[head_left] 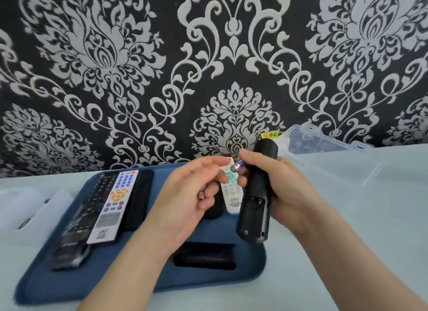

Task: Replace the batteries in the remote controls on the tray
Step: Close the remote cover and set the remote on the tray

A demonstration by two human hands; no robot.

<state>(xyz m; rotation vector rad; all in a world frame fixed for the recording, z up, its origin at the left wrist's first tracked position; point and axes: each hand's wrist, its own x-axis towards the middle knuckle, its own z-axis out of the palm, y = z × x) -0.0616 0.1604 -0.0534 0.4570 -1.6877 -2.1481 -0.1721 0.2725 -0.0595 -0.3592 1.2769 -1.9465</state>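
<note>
The right grip holds the black remote back-up over the tray's right edge, long axis running away from the person, and pinches a purple battery at its thumb tip. The open battery bay lies down the remote from that battery, nearer the person. The left grip, its lower fingers curled on a second battery, hovers just beside it.

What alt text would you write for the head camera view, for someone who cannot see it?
A person's right hand grips a black remote, its battery bay open toward the camera, and pinches a purple battery; the left hand holds a second battery. Below, a blue tray carries more remotes.
</note>
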